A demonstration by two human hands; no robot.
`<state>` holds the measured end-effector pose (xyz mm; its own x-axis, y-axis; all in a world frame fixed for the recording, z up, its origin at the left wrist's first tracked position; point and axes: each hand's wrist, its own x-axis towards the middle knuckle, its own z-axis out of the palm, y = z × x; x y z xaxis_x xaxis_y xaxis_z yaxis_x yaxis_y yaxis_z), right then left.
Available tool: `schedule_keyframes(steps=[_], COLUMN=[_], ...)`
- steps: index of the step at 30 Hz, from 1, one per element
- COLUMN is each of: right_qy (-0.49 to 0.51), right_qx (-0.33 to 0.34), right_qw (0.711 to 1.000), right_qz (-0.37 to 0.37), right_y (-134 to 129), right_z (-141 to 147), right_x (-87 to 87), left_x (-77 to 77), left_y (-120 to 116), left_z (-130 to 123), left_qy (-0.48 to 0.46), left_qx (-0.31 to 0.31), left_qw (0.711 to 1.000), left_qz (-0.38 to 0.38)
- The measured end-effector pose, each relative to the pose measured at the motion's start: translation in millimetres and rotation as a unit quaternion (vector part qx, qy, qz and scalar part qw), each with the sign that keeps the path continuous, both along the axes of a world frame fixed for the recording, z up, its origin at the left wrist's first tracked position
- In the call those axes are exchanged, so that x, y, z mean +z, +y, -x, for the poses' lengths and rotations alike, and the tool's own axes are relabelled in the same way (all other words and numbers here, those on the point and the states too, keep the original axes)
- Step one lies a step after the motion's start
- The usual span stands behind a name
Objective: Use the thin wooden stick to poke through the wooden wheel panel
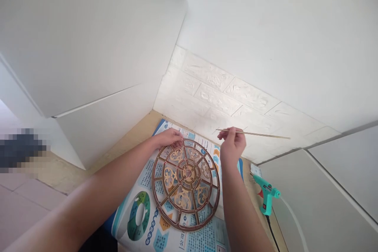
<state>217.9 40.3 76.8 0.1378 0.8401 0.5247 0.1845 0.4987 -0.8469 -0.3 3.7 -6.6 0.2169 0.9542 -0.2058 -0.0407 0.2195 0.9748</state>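
Head view: your right hand (232, 144) pinches a light, snappable wooden dowel (260, 134) near one end; your left hand (167, 138) rests, loosely curled, on the far rim of a fragile fretwork wheel (188, 174) lying on a printed poster (147, 179).

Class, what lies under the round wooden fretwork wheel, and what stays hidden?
Under the wooden wheel lies a printed blue-and-white poster, its charts and text showing through the openings. What lies beneath the wooden ribs is covered, as is the part under the left hand.
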Motion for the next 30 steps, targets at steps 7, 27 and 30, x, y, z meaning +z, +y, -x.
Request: schedule_keyframes(steps=[7, 27, 30], right_qy=[-0.095, -0.245, -0.234], right_qx=[0.065, 0.083, 0.085], right_qw=[0.989, 0.958, 0.960], right_qz=[0.089, 0.122, 0.125], right_y=[-13.7, -26.9, -23.5], right_z=[-42.2, -60.1, -61.7], right_x=[3.5, -76.2, -78.4], left_x=[5.8, 11.3, 11.8], left_y=[-2.6, 2.8, 3.3], left_z=[-1.0, -10.5, -11.1], left_qy=[0.047, 0.125, 0.124], left_qx=[-0.014, 0.029, 0.026], left_qw=[0.999, 0.990, 0.991], left_qz=[-0.001, 0.054, 0.053])
